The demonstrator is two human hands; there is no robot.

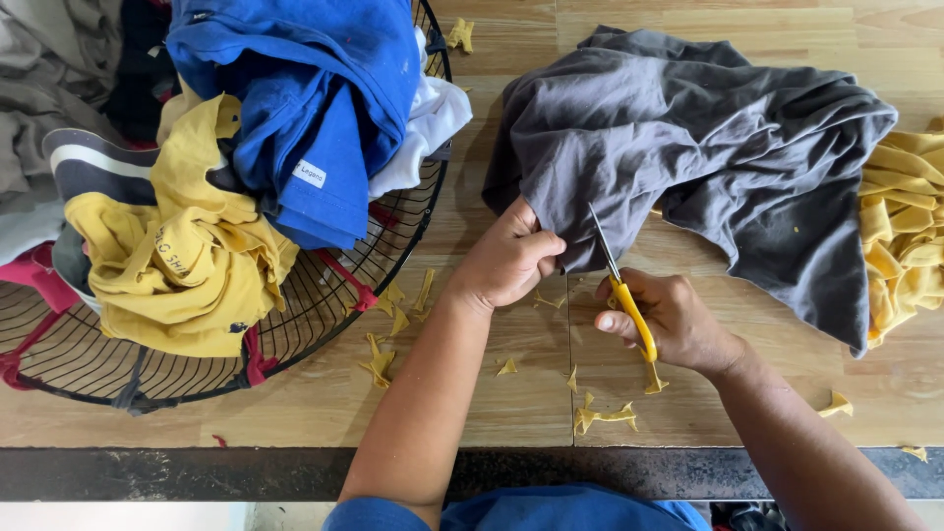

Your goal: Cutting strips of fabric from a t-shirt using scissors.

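Note:
A crumpled grey garment (688,147) lies on the wooden table (492,403). My left hand (506,261) pinches its near edge. My right hand (664,320) grips yellow-handled scissors (619,280), whose blades point up and away into the grey cloth right beside my left thumb. Small yellow fabric scraps (602,417) are scattered on the table around both hands.
A black round wire basket (324,315) at the left holds a heap of clothes: yellow (177,256), blue (315,108), white and grey pieces. A pile of yellow cloth (905,226) lies at the right edge. The table's dark front edge (197,472) runs below.

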